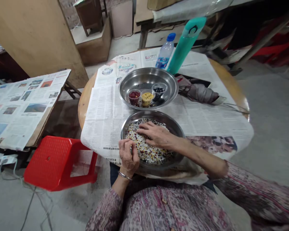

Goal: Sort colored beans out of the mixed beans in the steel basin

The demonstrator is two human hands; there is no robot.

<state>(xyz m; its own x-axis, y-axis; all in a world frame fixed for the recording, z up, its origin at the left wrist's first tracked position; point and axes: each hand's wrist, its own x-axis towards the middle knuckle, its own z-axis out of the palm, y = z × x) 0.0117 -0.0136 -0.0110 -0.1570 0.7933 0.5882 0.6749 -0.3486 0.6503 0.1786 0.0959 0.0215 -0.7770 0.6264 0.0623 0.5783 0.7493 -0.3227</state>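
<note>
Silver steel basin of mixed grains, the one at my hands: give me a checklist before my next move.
1. Round silver steel basin on the newspaper-covered wooden table: ok, at its near edge.
2. Right hand at the mixed white, yellow, dark red and black grains: ok, fingers among them.
3. Left hand free: cannot tell, fingers curled by the rim.
4. Three small clear plastic cups upright in the farther steel basin: ok, holding red, yellow and black pieces.
5. Farther basin's floor clean: not ok, loose bits lie near the cups.

Mixed beans (154, 155) in steel basin (174, 126)
</note>
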